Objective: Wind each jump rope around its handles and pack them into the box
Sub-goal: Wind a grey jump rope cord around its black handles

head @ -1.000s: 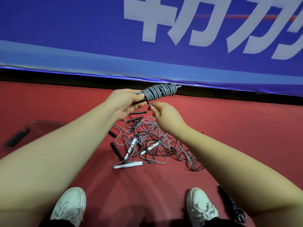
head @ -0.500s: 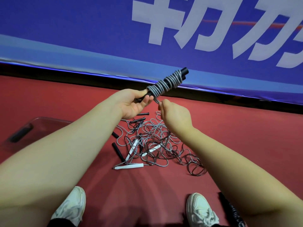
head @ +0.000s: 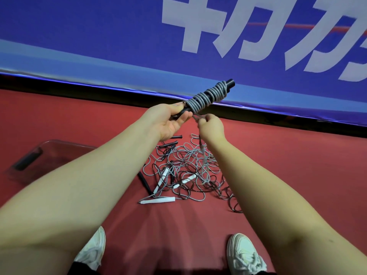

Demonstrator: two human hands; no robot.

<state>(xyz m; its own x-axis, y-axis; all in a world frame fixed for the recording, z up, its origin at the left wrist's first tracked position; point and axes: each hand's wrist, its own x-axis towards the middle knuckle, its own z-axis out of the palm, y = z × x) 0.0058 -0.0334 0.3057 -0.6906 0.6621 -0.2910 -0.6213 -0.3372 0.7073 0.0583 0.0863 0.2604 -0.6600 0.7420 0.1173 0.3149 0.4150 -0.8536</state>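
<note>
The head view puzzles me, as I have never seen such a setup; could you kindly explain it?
There is no machine here: a camera worn on a person's head looks down at their bare arms. The left hand grips the black handle end of a jump rope whose grey cord is coiled around the handles. The right hand pinches the loose cord just below the coils. On the red floor lies a tangled pile of ropes with black and white handles. A clear box sits at the left, and white shoes show at the bottom.
</note>
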